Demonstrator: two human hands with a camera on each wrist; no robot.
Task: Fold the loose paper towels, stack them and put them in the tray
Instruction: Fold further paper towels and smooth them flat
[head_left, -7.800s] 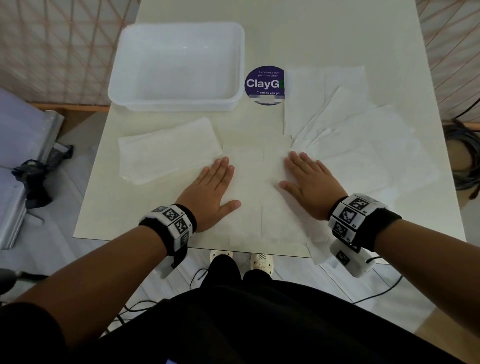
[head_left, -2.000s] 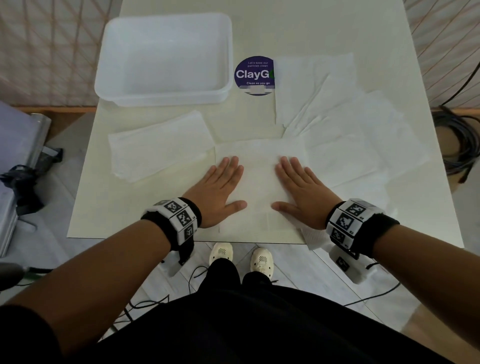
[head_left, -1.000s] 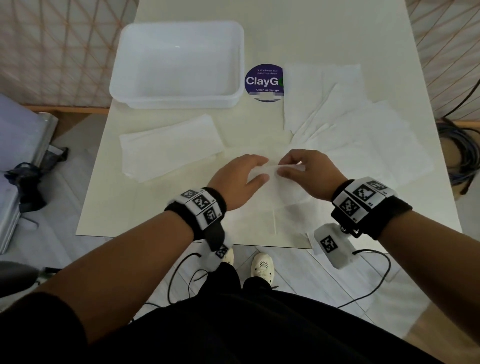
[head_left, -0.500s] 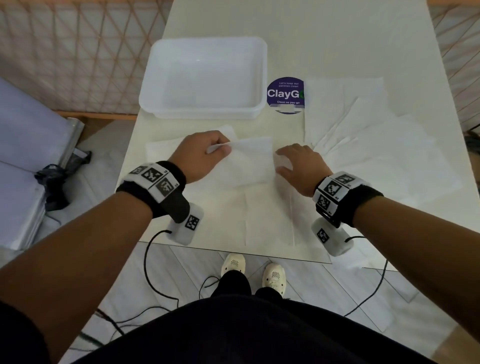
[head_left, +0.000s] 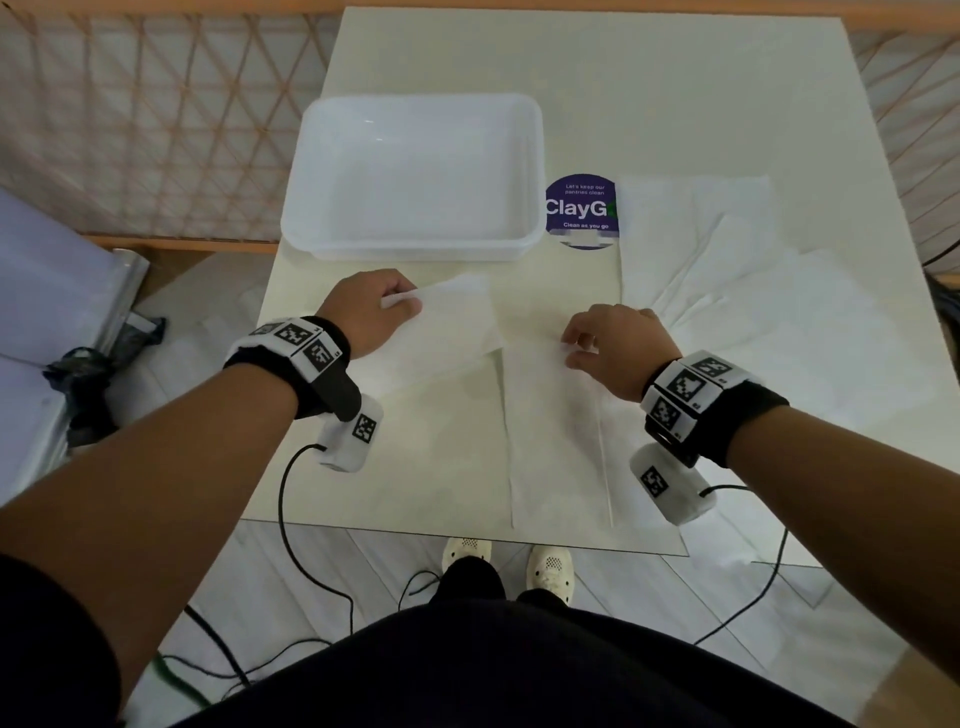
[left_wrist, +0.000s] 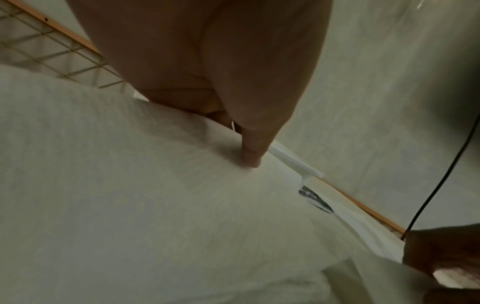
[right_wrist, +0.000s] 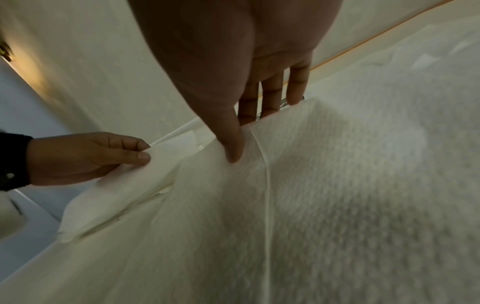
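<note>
Folded towel (head_left: 441, 332) is pinched by left hand (head_left: 371, 312); next sheet (head_left: 558, 431) is pinched at its edge by right hand (head_left: 613, 345). Stack could skew w/ careless placement.

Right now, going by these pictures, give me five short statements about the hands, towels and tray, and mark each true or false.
1. The tray holds a stack of towels. False: nothing shows inside it.
2. The left hand pinches a folded towel. True.
3. The right hand grips the tray's rim. False: it pinches the far edge of the towel lying in front of the person.
4. The loose towels lie spread to the right of the purple sticker. True.
5. The sticker sits inside the tray. False: it lies on the table beside the tray.
</note>
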